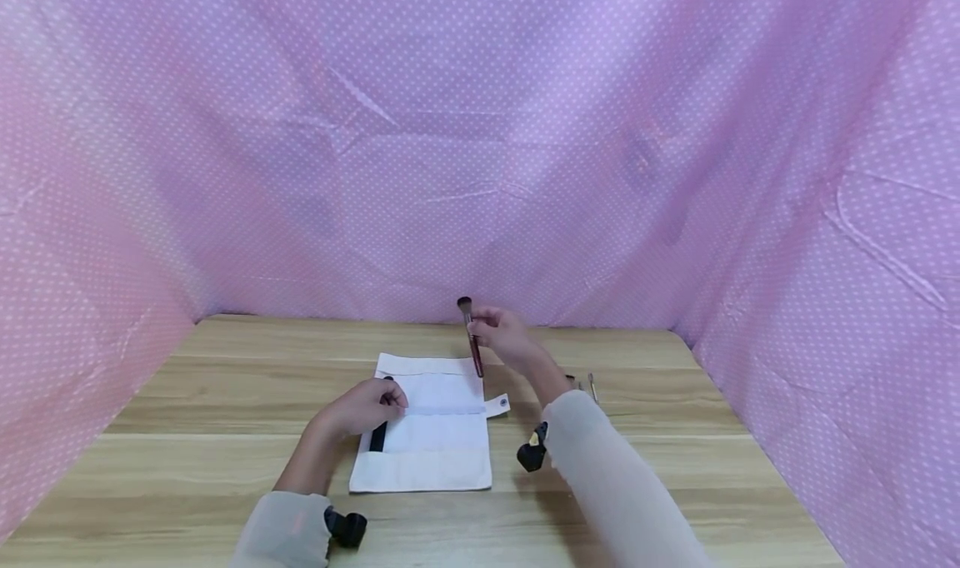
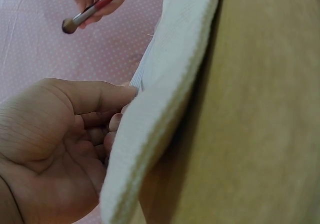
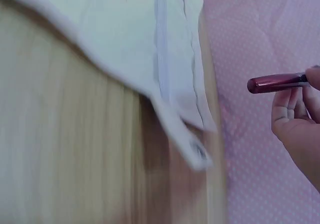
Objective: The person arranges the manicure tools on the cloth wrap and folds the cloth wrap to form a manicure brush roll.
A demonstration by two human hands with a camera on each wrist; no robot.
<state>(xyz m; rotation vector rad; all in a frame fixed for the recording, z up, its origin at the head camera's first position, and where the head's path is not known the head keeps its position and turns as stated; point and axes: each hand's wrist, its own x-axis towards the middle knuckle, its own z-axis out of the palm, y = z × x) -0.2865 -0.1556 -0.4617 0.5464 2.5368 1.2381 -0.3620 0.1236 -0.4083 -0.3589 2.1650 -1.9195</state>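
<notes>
My right hand (image 1: 510,339) pinches a makeup brush (image 1: 474,347) with a dark red handle, bristles up, above the far right corner of a white cloth brush roll (image 1: 442,468). In the right wrist view the handle's rounded end (image 3: 270,83) points toward the roll. The roll lies unfolded on the table. My left hand (image 1: 367,406) is at its left part, and in the left wrist view thumb and fingertip pinch the pale elastic band (image 2: 141,71). A long black item (image 1: 378,437) lies along the roll's left side, partly hidden by that hand.
A strap with a snap button (image 1: 497,405) sticks out from the roll's right edge. Several small thin items (image 1: 592,386) lie on the wooden table (image 1: 675,468) beyond the right forearm, partly hidden. Pink dotted cloth (image 1: 480,176) hangs behind and at both sides.
</notes>
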